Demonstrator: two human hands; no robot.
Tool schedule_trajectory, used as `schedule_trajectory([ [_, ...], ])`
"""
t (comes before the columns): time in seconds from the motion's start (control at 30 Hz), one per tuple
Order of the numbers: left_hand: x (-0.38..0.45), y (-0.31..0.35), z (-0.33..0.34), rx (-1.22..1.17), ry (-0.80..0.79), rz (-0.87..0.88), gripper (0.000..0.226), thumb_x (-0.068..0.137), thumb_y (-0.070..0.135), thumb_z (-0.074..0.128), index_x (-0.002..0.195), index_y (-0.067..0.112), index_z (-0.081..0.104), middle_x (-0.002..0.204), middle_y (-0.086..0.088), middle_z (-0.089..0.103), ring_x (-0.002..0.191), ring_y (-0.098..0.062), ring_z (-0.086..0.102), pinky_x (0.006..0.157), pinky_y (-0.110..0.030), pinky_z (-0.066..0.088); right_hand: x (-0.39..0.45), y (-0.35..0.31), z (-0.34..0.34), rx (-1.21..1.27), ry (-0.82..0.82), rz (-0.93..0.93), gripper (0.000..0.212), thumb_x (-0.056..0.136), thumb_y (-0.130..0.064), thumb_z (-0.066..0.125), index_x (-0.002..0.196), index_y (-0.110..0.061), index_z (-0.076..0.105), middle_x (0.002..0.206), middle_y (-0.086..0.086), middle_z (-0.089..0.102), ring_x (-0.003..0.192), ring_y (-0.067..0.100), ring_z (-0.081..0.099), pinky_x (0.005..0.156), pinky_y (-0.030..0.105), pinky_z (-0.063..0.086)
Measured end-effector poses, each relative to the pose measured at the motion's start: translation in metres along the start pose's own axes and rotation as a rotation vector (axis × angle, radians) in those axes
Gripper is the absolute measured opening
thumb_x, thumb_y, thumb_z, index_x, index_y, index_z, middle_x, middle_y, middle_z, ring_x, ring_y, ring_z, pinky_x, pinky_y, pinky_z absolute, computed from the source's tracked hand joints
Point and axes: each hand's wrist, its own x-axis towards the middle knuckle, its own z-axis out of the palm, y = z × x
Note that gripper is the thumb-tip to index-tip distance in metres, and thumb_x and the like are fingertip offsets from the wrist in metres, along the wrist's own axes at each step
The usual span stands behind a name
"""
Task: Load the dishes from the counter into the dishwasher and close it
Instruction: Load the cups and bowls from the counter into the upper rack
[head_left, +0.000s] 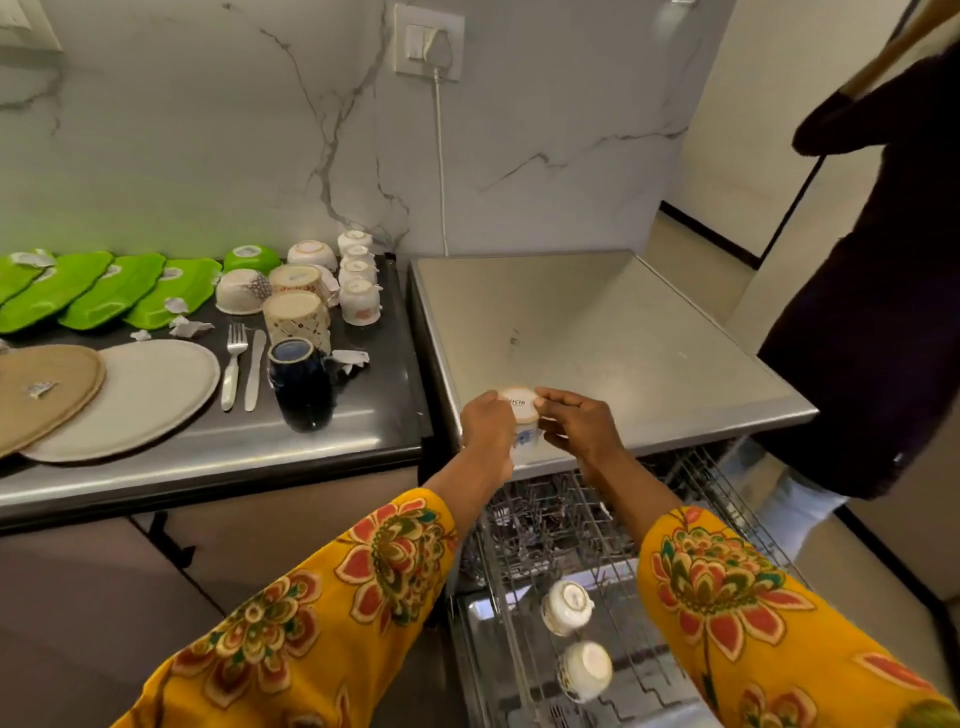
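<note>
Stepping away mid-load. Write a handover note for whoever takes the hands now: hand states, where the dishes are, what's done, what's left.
Left hand and right hand both grip an upside-down white cup above the stainless dishwasher top.
Done: two white cups sit in the pulled-out wire rack.
Left on the counter: green plates, a beige plate, a white plate, bowls, white cups, patterned mugs, a dark mug, fork, knife.
Then close the dishwasher.
</note>
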Motion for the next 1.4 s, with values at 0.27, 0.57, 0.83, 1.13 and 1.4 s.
schedule_trajectory([
  [0.27, -0.027, -0.040, 0.039, 0.070, -0.109, -0.075, 0.035, 0.096, 0.000, 0.042, 0.127, 0.004, 0.056, 0.127, -0.018, 0.056, 0.096, -0.027, 0.055, 0.054, -0.022, 0.040, -0.016, 0.019, -0.065, -0.007, 0.115, 0.063, 0.014, 0.087, -0.007, 0.063, 0.099, -0.003, 0.068, 0.089, 0.009, 0.067, 0.071, 0.020, 0.063, 0.053, 0.019, 0.050],
  [0.57, -0.015, -0.101, 0.054, 0.167, -0.160, -0.181, 0.027, 0.095, -0.003, 0.043, 0.115, 0.003, 0.060, 0.122, -0.019, 0.059, 0.095, -0.025, 0.054, 0.065, -0.028, 0.047, -0.009, 0.078, -0.102, -0.023, 0.158, 0.202, 0.010, 0.086, -0.006, 0.064, 0.095, -0.004, 0.069, 0.078, 0.012, 0.065, 0.062, 0.018, 0.056, 0.059, 0.025, 0.049],
  [0.83, 0.012, -0.138, 0.045, 0.119, -0.143, -0.290, 0.026, 0.091, -0.013, 0.043, 0.110, -0.006, 0.060, 0.117, -0.025, 0.061, 0.074, -0.018, 0.058, 0.058, -0.021, 0.048, 0.026, 0.146, -0.103, -0.132, 0.110, 0.316, 0.012, 0.088, -0.001, 0.057, 0.093, -0.006, 0.067, 0.074, 0.012, 0.059, 0.059, 0.017, 0.047, 0.055, 0.025, 0.041],
  [1.13, 0.077, -0.189, 0.052, 0.189, 0.000, -0.388, 0.027, 0.092, -0.007, 0.046, 0.091, 0.010, 0.067, 0.120, -0.017, 0.063, 0.101, -0.028, 0.063, 0.070, -0.024, 0.047, 0.079, 0.214, -0.096, -0.113, 0.085, 0.475, 0.017, 0.090, -0.001, 0.056, 0.100, -0.008, 0.067, 0.096, 0.018, 0.064, 0.084, 0.026, 0.052, 0.083, 0.038, 0.046],
  [1.4, 0.114, -0.227, 0.051, 0.245, 0.014, -0.377, 0.038, 0.093, -0.010, 0.035, 0.122, 0.000, 0.058, 0.125, -0.030, 0.056, 0.107, -0.033, 0.059, 0.045, -0.010, 0.040, 0.105, 0.257, -0.094, -0.103, -0.018, 0.513, 0.023, 0.089, 0.002, 0.055, 0.107, -0.006, 0.066, 0.107, 0.016, 0.065, 0.095, 0.024, 0.058, 0.081, 0.034, 0.050],
])
